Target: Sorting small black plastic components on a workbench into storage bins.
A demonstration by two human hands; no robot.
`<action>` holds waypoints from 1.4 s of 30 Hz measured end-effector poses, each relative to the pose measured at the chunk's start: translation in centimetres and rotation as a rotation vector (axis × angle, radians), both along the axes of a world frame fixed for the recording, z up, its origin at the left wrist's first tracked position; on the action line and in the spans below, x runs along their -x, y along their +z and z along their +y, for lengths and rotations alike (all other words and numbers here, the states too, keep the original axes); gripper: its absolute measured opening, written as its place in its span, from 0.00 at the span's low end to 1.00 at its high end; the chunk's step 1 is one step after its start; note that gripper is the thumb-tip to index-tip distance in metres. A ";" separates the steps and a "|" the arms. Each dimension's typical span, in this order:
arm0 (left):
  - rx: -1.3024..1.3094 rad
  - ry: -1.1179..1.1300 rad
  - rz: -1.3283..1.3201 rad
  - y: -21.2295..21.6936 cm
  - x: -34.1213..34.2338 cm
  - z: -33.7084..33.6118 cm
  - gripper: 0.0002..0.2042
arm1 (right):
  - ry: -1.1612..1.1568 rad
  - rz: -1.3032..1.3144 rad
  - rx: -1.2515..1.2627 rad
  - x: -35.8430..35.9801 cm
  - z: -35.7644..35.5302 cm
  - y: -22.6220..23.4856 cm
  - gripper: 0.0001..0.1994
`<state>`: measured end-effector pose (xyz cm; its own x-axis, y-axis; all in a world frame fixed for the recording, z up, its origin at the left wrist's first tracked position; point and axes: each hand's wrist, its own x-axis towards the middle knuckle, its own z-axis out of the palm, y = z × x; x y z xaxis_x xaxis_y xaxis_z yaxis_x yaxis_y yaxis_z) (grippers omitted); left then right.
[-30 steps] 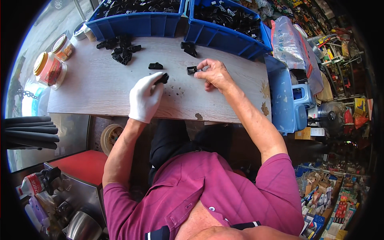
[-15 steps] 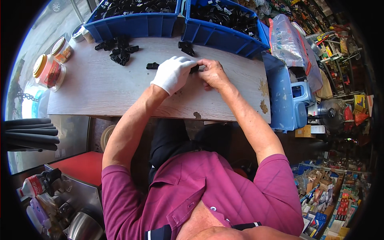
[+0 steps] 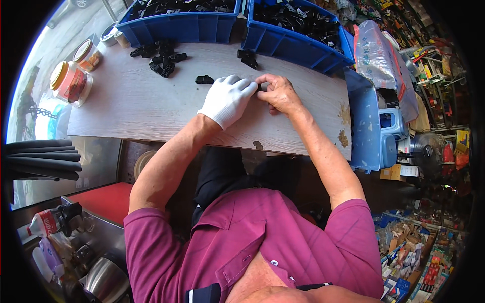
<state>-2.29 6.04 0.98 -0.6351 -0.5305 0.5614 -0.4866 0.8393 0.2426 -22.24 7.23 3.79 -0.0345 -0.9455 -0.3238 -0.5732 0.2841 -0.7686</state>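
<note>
My left hand (image 3: 228,101), in a white knitted glove, is closed with its fingers bent over a small black plastic part (image 3: 259,87). My bare right hand (image 3: 283,96) pinches at the right end of that part, thumb and forefinger together. Most of the part is hidden by the fingers, so its exact kind does not show. Just left of the glove, a single black part (image 3: 204,79) lies on the table. Beyond the hands rest a couple more black parts (image 3: 248,58), and a loose heap of black parts (image 3: 164,60) sits farther left.
Two blue crates (image 3: 184,30) full of black parts line the table's (image 3: 136,111) far edge. Lidded jars (image 3: 70,83) stand at its left end. A light blue plastic bin (image 3: 365,121) adjoins the right edge. Crowded shelves of goods fill the right side.
The whole view has shifted, so the table and crates appear farther right. Both hands stay together at the small black part, with only slight finger movement.
</note>
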 end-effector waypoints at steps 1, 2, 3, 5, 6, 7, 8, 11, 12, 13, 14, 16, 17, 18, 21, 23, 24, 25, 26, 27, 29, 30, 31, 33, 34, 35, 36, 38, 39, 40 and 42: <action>0.027 0.020 0.009 0.0 0.1 0.0 0.17 | 0.002 0.021 0.024 0.1 -0.1 -0.3 0.18; 0.031 0.019 0.010 0.0 0.1 0.0 0.17 | 0.003 0.043 0.048 0.2 -0.1 -0.5 0.19; 0.059 0.050 0.026 0.2 0.0 0.0 0.16 | -0.001 0.044 0.051 0.3 0.0 -0.3 0.19; 0.136 0.152 0.148 0.3 -0.8 0.1 0.16 | 0.026 0.024 0.030 0.3 0.0 0.0 0.19; 0.129 0.218 0.157 0.6 -2.1 0.1 0.16 | -0.018 -0.021 0.047 -0.2 0.4 0.1 0.18; 0.230 0.312 0.179 0.6 -3.3 0.1 0.16 | -0.026 -0.020 0.049 0.2 0.6 -0.1 0.18; 0.246 0.425 0.107 -0.5 -4.3 -0.4 0.16 | -0.101 -0.146 0.045 0.7 0.6 -0.6 0.19; 0.120 0.567 -0.114 -2.3 -6.8 -2.3 0.07 | -0.201 -0.339 0.045 2.3 1.0 -0.6 0.23; 0.133 0.565 -0.098 -2.5 -6.9 -2.9 0.05 | -0.238 -0.357 0.043 3.1 1.2 -0.8 0.24; 0.106 0.561 -0.079 -2.6 -7.3 -3.3 0.05 | -0.314 -0.391 0.063 3.8 1.3 -1.0 0.23; 0.079 0.558 -0.061 -2.7 -7.7 -3.8 0.06 | -0.366 -0.411 0.070 4.7 1.3 -1.0 0.23; -0.004 0.543 -0.043 -2.0 -7.9 -4.6 0.07 | -0.485 -0.450 0.102 7.6 1.4 -1.2 0.23; -0.062 0.524 -0.080 -1.7 -8.0 -4.9 0.09 | -0.585 -0.460 0.138 9.2 1.5 -1.3 0.22; -0.120 0.505 -0.118 -1.4 -8.2 -5.1 0.10 | -0.684 -0.469 0.175 10.6 1.4 -1.3 0.21; -0.170 0.515 -0.041 -1.3 -8.6 -5.5 0.11 | -0.993 -0.472 0.344 14.7 1.2 -1.4 0.16; -0.169 0.533 0.033 -2.2 -8.9 -5.3 0.10 | -1.095 -0.408 0.375 15.6 0.6 -1.1 0.16; -0.089 0.522 0.100 -2.2 -8.5 -4.8 0.09 | -1.083 -0.405 0.377 15.2 0.5 -1.0 0.17; -0.010 0.510 0.166 -2.3 -8.1 -4.2 0.08 | -0.993 -0.406 0.373 14.7 0.5 -1.0 0.17; 0.024 0.480 0.128 -2.2 -7.9 -3.7 0.07 | -0.903 -0.408 0.369 13.9 0.4 -1.4 0.17; 0.047 0.454 0.097 -2.2 -7.9 -3.4 0.07 | -0.808 -0.434 0.328 12.4 0.0 -1.4 0.17; 0.085 0.429 0.050 -2.2 -7.8 -3.0 0.07 | -0.656 -0.433 0.243 8.9 -0.9 -1.1 0.17; 0.087 0.425 0.052 -2.0 -7.5 -2.8 0.07 | -0.546 -0.429 0.205 8.1 -1.3 -1.3 0.18; 0.089 0.413 0.049 -1.9 -7.4 -2.6 0.07 | -0.477 -0.406 0.156 6.5 -1.8 -1.0 0.20; 0.095 0.369 0.044 -1.3 -7.2 -1.8 0.07 | -0.388 -0.323 0.091 3.7 -3.0 -0.8 0.23; 0.093 0.359 0.041 -1.3 -7.1 -1.4 0.07 | -0.367 -0.263 0.073 2.6 -3.5 -1.0 0.24; 0.090 0.348 0.038 -1.4 -7.0 -1.2 0.07 | -0.349 -0.231 0.065 1.7 -4.0 -1.0 0.26; 0.102 0.348 0.037 -1.3 -6.9 -1.1 0.08 | -0.343 -0.156 0.076 0.7 -4.8 -1.2 0.26; 0.073 0.349 0.038 -1.1 -6.6 -0.9 0.08 | -0.343 -0.071 0.071 -0.3 -5.5 -1.3 0.25; 0.045 0.351 0.042 -0.9 -6.5 -0.7 0.08 | -0.337 -0.072 0.068 -0.8 -5.7 -1.1 0.25; 0.053 0.341 0.082 -0.8 -6.5 -0.7 0.08 | -0.334 -0.019 0.073 -1.3 -5.9 -0.9 0.23; 0.005 0.352 0.086 -0.7 -6.6 -0.6 0.10 | -0.331 0.078 0.074 -1.8 -6.2 -0.6 0.19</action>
<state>4.27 5.43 0.28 -0.3644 -0.7051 0.6084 -0.7237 0.6255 0.2915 -20.39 1.03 3.20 -0.3651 -0.8996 -0.2394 -0.5173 0.4099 -0.7513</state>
